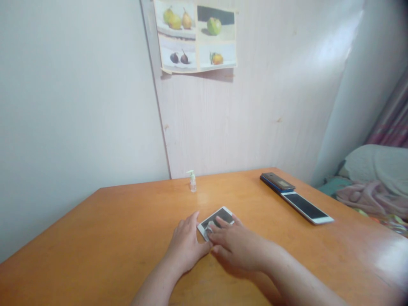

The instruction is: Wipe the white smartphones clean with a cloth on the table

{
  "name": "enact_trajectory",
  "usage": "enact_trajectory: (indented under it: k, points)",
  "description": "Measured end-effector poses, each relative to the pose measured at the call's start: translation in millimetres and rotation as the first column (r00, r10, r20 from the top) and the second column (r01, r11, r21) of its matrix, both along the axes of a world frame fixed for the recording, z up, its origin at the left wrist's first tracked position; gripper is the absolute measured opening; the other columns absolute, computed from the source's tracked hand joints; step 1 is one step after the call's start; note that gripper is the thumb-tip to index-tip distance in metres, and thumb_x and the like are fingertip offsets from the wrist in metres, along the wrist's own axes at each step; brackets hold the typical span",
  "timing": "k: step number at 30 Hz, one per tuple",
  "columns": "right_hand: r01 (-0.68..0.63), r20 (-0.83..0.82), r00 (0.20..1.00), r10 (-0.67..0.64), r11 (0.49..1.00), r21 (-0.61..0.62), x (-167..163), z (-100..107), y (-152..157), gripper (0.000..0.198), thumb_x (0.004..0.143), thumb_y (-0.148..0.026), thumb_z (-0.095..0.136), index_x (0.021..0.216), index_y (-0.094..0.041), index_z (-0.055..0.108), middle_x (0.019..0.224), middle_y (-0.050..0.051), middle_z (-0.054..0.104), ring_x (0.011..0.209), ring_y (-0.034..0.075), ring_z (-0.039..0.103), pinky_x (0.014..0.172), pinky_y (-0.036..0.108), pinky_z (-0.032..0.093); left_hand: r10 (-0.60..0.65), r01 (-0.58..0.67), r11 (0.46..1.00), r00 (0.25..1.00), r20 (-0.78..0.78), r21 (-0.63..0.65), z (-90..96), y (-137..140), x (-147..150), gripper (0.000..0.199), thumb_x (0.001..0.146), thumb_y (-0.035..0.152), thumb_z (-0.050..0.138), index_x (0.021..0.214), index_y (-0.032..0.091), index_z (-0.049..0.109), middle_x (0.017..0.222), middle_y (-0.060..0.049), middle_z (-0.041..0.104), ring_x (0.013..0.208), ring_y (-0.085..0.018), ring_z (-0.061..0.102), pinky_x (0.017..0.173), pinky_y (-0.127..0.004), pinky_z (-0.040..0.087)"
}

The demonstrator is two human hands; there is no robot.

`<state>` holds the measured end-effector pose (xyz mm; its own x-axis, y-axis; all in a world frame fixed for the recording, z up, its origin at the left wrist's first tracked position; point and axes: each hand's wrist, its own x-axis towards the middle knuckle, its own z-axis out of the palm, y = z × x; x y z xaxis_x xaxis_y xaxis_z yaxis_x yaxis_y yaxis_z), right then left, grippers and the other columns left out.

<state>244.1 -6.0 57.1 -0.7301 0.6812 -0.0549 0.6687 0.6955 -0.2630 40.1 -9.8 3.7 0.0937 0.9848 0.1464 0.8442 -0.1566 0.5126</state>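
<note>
A white smartphone with a dark screen lies flat and slantwise on the table, in front of me. My left hand grips its near left side, with the thumb and fingers at the edges. Over the near right part of the phone, my right hand presses a small crumpled whitish piece of tissue or cloth onto the screen. Those fingers hide part of the screen and of the crumpled piece.
A small clear pump bottle stands near the back edge of the wooden table. At the right lie a larger white tablet and a dark case or device. Beyond the table's right side are bedding folds.
</note>
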Motion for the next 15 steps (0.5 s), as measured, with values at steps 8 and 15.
enact_trajectory:
  k: [8, 15]
  points:
    - [0.305, 0.136, 0.939, -0.314, 0.948, 0.089, 15.6, 6.0, 13.5, 0.047, 0.096, -0.034, 0.035, 0.135, -0.018, 0.058, 0.147, 0.016, 0.049, 0.143, 0.041, 0.031, 0.106, 0.077, 0.015, -0.020, 0.020, 1.000, 0.999, -0.026, 0.013, 2.2, -0.2, -1.1, 0.081, 0.071, 0.042, 0.066, 0.143, 0.017, 0.041, 0.137, -0.014, 0.057, 0.126, -0.032, 0.051, 0.105, -0.039, 0.036]
    - [-0.004, 0.054, 0.999, 0.002, 1.000, 0.027, 5.9, 8.5, -3.4, 0.044, 0.096, -0.035, 0.035, 0.127, -0.022, 0.064, 0.143, 0.012, 0.055, 0.141, 0.035, 0.038, 0.111, 0.066, 0.025, -0.018, 0.018, 1.000, 1.000, -0.020, 0.025, -0.6, 0.4, -2.4, 0.077, 0.071, 0.042, 0.065, 0.141, 0.018, 0.044, 0.136, -0.013, 0.057, 0.126, -0.031, 0.050, 0.104, -0.038, 0.036]
